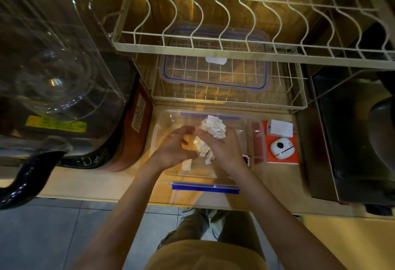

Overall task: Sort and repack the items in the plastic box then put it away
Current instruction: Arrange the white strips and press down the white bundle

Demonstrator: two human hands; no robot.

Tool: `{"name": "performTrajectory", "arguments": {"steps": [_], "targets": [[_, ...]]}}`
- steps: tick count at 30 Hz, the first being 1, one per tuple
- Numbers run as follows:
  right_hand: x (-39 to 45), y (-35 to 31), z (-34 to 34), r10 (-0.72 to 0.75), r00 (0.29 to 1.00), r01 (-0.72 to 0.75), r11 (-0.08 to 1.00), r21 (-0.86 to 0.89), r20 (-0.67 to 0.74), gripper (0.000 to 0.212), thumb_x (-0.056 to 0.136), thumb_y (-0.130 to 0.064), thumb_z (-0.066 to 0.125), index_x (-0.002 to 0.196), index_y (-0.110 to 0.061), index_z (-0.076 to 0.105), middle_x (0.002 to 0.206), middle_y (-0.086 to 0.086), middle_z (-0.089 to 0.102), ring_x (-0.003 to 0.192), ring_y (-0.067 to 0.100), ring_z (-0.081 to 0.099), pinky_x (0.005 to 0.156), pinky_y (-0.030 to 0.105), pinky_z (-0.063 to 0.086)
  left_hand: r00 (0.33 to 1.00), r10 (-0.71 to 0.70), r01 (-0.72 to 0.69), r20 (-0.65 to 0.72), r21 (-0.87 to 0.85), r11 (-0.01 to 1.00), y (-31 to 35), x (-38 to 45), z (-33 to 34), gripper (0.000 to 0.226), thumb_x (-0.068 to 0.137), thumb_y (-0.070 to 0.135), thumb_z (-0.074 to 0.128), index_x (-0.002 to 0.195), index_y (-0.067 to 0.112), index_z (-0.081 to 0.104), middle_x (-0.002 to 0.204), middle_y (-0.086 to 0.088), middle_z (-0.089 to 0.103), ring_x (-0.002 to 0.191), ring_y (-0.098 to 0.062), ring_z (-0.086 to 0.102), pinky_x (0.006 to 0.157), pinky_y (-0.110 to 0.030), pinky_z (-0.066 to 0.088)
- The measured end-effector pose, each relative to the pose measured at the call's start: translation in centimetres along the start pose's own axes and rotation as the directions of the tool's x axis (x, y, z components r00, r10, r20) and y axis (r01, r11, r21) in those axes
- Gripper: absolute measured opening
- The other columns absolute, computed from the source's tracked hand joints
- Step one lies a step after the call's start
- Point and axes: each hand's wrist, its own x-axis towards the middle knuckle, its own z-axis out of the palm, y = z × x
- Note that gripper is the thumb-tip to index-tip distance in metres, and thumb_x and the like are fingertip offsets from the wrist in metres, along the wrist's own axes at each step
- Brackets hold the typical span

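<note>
A clear plastic box (pixel 205 186) with blue clips stands open on the counter in front of me. Over it, my right hand (pixel 224 148) is closed around a crumpled white bundle (pixel 214 129) that looks like paper or cable; part of it hangs below the fingers. My left hand (pixel 175 148) is beside it with curled fingers, touching the bundle's lower part; what it grips is unclear. A small white piece (pixel 186 164) lies in the box under my left hand. The box's clear lid (pixel 215 73) with a blue seal rests on the lower wire rack.
An orange carton (pixel 284 158) right of the box carries a white round device (pixel 280 148) and a small white box (pixel 280 128). A wire dish rack (pixel 213 49) overhangs the counter. A glass-lidded appliance (pixel 53 81) stands at left, a dark appliance (pixel 352 141) at right.
</note>
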Motion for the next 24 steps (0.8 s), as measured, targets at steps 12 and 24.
{"name": "performTrajectory", "arguments": {"steps": [12, 24], "targets": [[0.0, 0.3, 1.1, -0.017, 0.989, 0.015, 1.000, -0.021, -0.144, 0.031, 0.073, -0.005, 0.074, 0.102, -0.012, 0.066, 0.082, -0.014, 0.064, 0.072, -0.014, 0.060, 0.064, -0.004, 0.041, 0.982, 0.190, -0.189, 0.012, 0.183, 0.965, 0.4, 3.1, 3.8, 0.045, 0.078, 0.020, 0.069, 0.120, 0.012, 0.055, 0.126, -0.010, 0.060, 0.119, -0.023, 0.054, 0.105, -0.040, 0.042], [-0.3, 1.1, 0.6, 0.056, 0.994, -0.056, 0.998, 0.011, -0.098, 0.027, 0.074, -0.002, 0.073, 0.100, -0.008, 0.068, 0.082, -0.012, 0.067, 0.070, -0.016, 0.062, 0.066, 0.002, 0.047, 0.972, 0.227, -0.234, 0.062, 0.351, 0.907, 0.4, 2.8, 4.2, 0.041, 0.083, 0.028, 0.060, 0.118, 0.007, 0.056, 0.127, -0.016, 0.058, 0.124, -0.028, 0.048, 0.109, -0.045, 0.033]]}}
